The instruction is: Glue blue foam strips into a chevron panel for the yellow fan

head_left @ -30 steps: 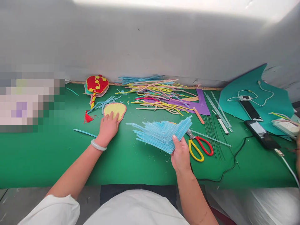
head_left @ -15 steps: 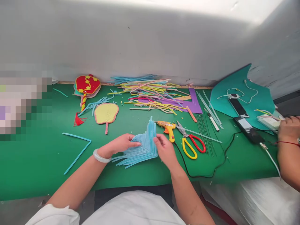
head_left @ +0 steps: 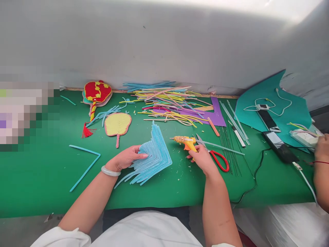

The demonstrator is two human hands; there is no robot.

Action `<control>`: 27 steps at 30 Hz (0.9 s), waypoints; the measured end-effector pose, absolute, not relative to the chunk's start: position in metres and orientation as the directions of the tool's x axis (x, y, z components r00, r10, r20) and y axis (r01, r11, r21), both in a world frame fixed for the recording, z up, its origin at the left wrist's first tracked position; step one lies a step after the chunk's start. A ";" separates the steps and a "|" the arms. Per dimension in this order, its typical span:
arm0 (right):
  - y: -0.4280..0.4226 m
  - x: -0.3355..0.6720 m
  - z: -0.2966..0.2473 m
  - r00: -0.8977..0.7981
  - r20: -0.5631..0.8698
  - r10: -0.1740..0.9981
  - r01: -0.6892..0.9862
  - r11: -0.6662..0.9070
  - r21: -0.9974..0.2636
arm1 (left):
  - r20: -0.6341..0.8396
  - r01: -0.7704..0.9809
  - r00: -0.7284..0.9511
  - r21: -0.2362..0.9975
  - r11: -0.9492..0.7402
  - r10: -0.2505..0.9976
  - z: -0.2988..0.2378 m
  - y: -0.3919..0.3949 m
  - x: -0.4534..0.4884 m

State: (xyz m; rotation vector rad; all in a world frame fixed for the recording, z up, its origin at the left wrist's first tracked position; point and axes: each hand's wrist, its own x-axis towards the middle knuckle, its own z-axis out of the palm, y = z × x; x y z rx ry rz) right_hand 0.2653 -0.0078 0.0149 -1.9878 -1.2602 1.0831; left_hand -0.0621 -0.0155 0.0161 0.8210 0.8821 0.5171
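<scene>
My left hand [head_left: 130, 157] pinches the left edge of a blue pipe-cleaner panel [head_left: 158, 156], with the thumb on top. The panel is made of V-bent strips laid side by side, their corner pointing right and loose ends fanning out at the lower left. Closed round the handle of a yellow glue gun [head_left: 185, 140] is my right hand [head_left: 202, 159]; the gun's nozzle points left. Partly behind that hand lie scissors [head_left: 218, 160] with a red handle loop showing. A single bent blue pipe cleaner [head_left: 99, 155] rests on the table at the left.
A pile of coloured pipe cleaners [head_left: 167, 99] lies at the back of the green table [head_left: 38, 185]. Left of it are a red fan [head_left: 96, 91] and a yellow fan [head_left: 118, 124]. Glue sticks [head_left: 235, 116], thin wires, phones and a co-worker's arm [head_left: 322, 164] are at the right.
My right hand has left the panel's right edge and moved right to grasp the glue gun. The panel, still in my left hand, has tilted leftward at its top.
</scene>
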 end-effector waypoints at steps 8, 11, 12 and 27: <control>-0.046 0.259 0.045 0.169 -0.280 0.945 -0.133 -0.259 -0.957 | -0.340 -0.079 0.630 0.866 0.494 0.698 0.031 -0.014 -0.070; -0.055 0.253 0.045 0.070 -0.385 0.920 -0.254 -0.356 -0.899 | -0.402 0.074 0.696 0.865 0.497 0.595 0.038 -0.010 -0.058; -0.058 0.252 0.045 0.051 -0.402 0.914 -0.286 -0.372 -0.883 | -0.415 0.104 0.701 0.864 0.493 0.579 0.039 -0.010 -0.055; -0.079 0.231 0.056 -0.144 -0.376 0.915 -0.259 -0.401 -0.878 | -0.399 -0.048 0.610 0.844 0.534 0.685 0.018 -0.022 -0.070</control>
